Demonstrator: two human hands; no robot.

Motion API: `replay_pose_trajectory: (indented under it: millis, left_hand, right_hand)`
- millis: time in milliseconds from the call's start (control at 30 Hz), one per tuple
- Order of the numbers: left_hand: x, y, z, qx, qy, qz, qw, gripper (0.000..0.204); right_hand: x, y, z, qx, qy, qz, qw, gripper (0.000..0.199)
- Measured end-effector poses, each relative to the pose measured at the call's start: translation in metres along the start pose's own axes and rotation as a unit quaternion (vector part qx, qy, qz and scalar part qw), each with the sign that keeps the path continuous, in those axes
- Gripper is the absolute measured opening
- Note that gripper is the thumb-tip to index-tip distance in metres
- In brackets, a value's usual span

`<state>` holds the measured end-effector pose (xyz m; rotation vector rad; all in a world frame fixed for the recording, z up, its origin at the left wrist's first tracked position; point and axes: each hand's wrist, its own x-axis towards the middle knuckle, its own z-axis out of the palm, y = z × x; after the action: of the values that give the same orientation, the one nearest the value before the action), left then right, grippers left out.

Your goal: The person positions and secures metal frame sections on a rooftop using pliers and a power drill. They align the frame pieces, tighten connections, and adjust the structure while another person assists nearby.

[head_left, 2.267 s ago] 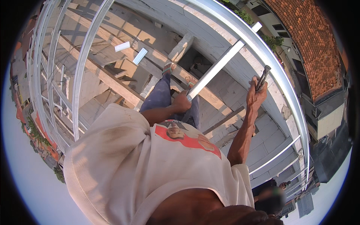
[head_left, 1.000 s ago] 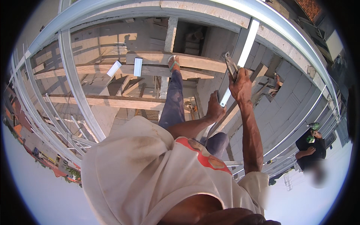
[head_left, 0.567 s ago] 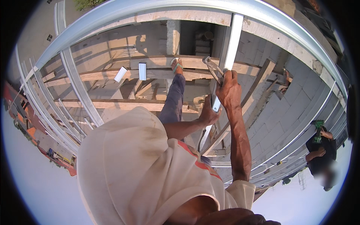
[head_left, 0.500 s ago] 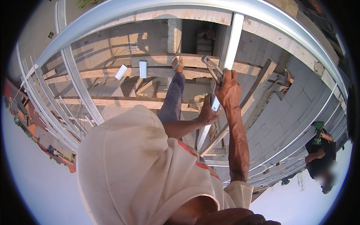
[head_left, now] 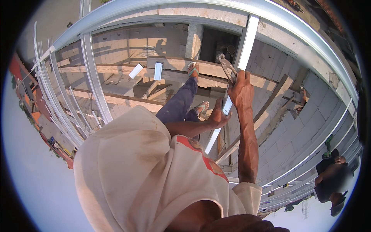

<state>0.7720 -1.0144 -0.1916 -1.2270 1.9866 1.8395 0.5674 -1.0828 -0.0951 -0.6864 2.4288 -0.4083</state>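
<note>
While the metal channel slants through the upper centre-right, my left hand curls round its lower end; my right hand clenches pincers (contact unclear). Looks like steadying; next probably calls for a firm left hold. Timber beam, upper centre.

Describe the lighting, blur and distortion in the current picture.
Head view: fisheye distortion bows the long silver metal beam, with a black rim around the picture; head view: strong daylight whitens the slim silver metal channel, and a dark person-shaped shadow falls in the background; head view: a smooth blur covers part of the dark-clothed co-worker, while the right hand looks fairly sharp.
</note>
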Motion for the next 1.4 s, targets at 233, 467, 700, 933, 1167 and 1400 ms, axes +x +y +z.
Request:
replay_pose_trajectory:
  millis: [233,467,700,933,1167,1400]
  left_hand:
    - [0.016,-0.020,-0.011,-0.074,-0.090,0.059,0.991,0.099]
    - [0.039,0.015,-0.057,0.150,-0.189,0.177,0.954,0.088]
    - [0.076,0.034,-0.101,0.242,-0.442,0.008,0.863,0.080]
    - [0.149,0.195,-0.219,0.533,-0.358,0.079,0.763,0.059]
    - [0.228,0.305,-0.303,0.483,0.078,0.471,0.734,0.086]
    - [0.327,0.337,-0.287,0.541,-0.068,0.316,0.777,0.114]
  right_hand:
    - [-0.001,-0.001,0.003,0.003,0.034,-0.039,0.999,0.029]
    - [-0.004,0.030,0.011,0.050,0.089,-0.038,0.994,0.034]
    - [0.005,0.011,0.040,0.071,0.110,-0.098,0.987,0.017]
    - [0.001,0.026,0.033,0.080,0.195,-0.075,0.975,0.018]
    - [-0.011,0.019,0.021,0.070,0.116,-0.028,0.990,0.020]
    - [-0.009,0.024,0.020,0.021,0.057,-0.002,0.998,0.032]
